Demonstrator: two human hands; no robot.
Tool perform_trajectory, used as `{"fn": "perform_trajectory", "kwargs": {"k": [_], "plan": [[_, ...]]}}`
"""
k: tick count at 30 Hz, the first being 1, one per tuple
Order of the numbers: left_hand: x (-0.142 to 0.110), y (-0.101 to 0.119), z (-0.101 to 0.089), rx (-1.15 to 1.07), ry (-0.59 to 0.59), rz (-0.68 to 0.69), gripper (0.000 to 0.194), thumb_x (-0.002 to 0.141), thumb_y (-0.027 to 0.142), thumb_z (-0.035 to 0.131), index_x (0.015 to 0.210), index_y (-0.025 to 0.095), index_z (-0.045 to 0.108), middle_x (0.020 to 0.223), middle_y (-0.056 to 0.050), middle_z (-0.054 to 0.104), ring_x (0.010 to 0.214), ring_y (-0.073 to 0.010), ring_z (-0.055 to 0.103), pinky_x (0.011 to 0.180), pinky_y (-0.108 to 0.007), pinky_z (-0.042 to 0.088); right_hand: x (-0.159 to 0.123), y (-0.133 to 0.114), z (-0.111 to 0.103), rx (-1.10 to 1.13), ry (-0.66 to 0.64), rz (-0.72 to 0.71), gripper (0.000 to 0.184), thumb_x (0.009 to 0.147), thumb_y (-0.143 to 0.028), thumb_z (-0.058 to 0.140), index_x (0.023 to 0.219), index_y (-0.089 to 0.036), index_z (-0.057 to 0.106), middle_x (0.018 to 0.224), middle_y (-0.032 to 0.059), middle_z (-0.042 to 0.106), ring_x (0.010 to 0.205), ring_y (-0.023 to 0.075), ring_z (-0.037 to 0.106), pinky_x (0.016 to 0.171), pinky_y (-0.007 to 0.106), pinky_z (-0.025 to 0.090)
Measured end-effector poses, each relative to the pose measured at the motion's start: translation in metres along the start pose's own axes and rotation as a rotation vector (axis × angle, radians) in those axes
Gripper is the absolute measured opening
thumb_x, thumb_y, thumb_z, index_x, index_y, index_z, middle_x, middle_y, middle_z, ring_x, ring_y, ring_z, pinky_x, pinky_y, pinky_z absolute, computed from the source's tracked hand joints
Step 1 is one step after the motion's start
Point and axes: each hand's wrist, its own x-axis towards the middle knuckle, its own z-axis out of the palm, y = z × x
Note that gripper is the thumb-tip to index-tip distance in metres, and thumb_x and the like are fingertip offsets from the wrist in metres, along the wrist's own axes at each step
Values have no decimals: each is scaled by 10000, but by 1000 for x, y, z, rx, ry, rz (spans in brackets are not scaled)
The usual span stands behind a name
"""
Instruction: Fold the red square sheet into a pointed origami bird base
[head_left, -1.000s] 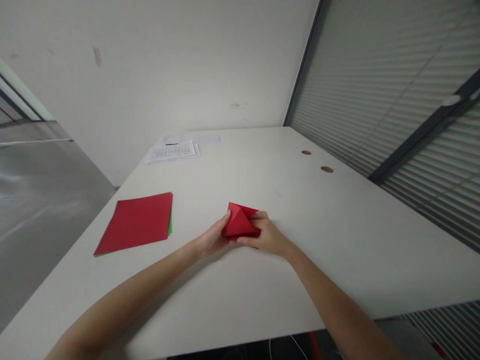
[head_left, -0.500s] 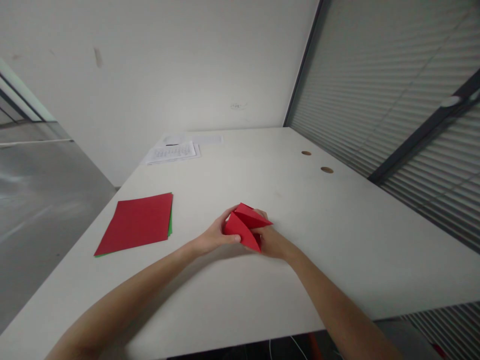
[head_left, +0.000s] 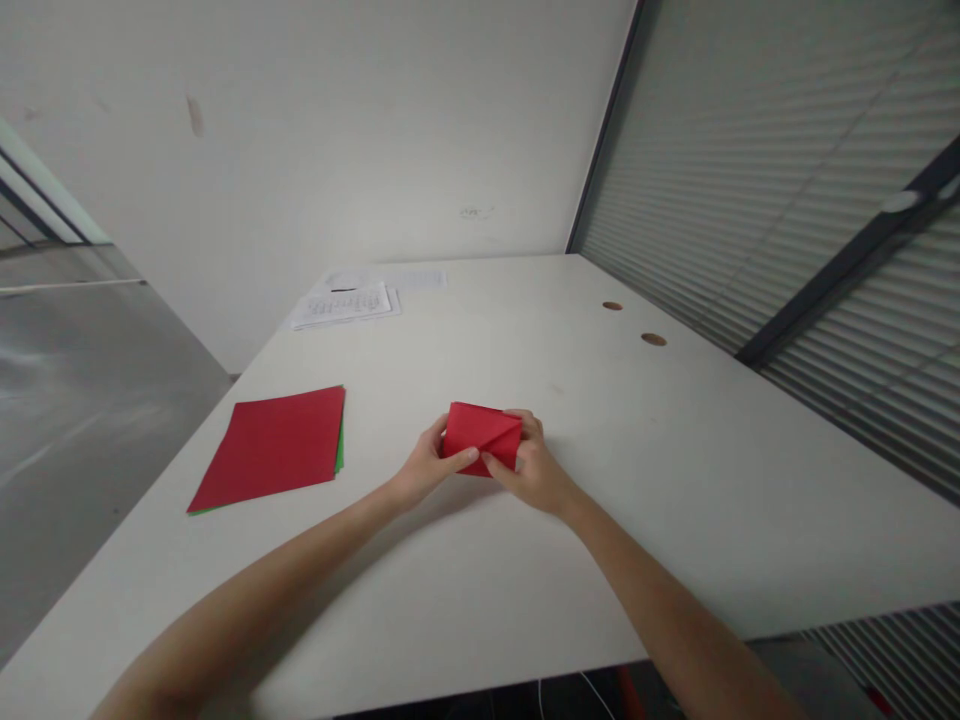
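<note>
A small folded piece of red paper (head_left: 480, 425) is held between both hands above the white table, its flaps lying nearly flat and a slanting crease running across its face. My left hand (head_left: 429, 465) grips its left side, thumb on the front and fingers behind. On the right side, my right hand (head_left: 538, 470) has its thumb pressed on the lower front and its fingers curled over the upper right edge. Both thumb tips nearly meet near the lower middle. The fingers behind the paper are partly hidden.
Left of my hands lies a stack of square red paper sheets (head_left: 274, 445), with green paper (head_left: 340, 445) showing at its edge. Printed sheets (head_left: 349, 305) rest at the far left of the white table (head_left: 510, 340). Two round holes (head_left: 654, 340) pierce the tabletop near the window blinds.
The red folded paper was spread open with pointed flaps; now it is flattened into a compact shape. My right hand has shifted from inside the flaps to gripping the right edge.
</note>
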Motion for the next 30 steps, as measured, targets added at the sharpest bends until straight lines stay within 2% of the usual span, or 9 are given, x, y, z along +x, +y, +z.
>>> {"fn": "perform_trajectory", "kwargs": {"k": [3,7,13,18,21,23,25,28,30], "plan": [[0,1,1,32,18,5,540,675,342,844,1122,137,622,1083,-108,698,938,-230,656,841,-341,528,1,2,1,36,50,45,141,811,-287,658,892,-181,702,1214,149,505,1174,311,452,1032,528,404],[1,2,3,-10,99,-19,491,683,342,836,1081,145,627,1020,-86,720,862,-212,675,792,-331,546,2,8,6,110,144,131,231,851,-408,636,799,-198,716,1271,136,418,1217,311,431,1003,531,430],[1,5,5,-75,160,-25,522,638,331,864,1065,153,620,971,-70,739,821,-219,696,773,-351,572,3,21,12,236,314,244,310,825,-484,662,677,-212,673,1156,109,476,1084,268,529,974,504,462],[1,2,5,-55,183,-51,507,629,345,866,1035,139,643,937,-69,744,773,-202,695,730,-325,573,4,19,11,323,305,298,320,806,-497,671,669,-208,659,1050,95,549,997,237,577,954,462,470],[2,-1,5,-45,191,-66,471,626,358,862,989,122,677,918,-73,747,746,-190,688,717,-309,562,6,16,11,392,261,362,325,793,-503,668,660,-206,650,941,80,604,909,221,601,848,402,505],[2,-1,5,-56,192,-84,442,627,360,859,955,111,697,910,-74,749,733,-179,680,714,-297,554,7,14,12,494,234,423,300,767,-497,689,705,-208,639,856,62,632,810,202,611,755,360,514],[1,-2,6,-73,189,-106,418,625,363,858,918,103,711,891,-74,749,715,-168,671,697,-282,543,8,13,12,627,243,495,313,715,-475,740,863,-222,631,774,24,640,724,181,612,691,331,509],[1,-2,6,-99,171,-143,404,606,365,868,870,97,719,835,-68,746,675,-156,655,661,-266,525,10,11,12,783,259,611,549,654,-462,789,1110,-240,579,720,-18,645,673,169,613,652,309,499],[0,-2,7,-112,155,-166,403,587,366,877,845,97,723,808,-63,743,656,-149,646,649,-260,518,11,11,10,834,232,663,520,652,-481,786,1069,-217,623,741,0,667,695,171,620,667,308,492]]}}
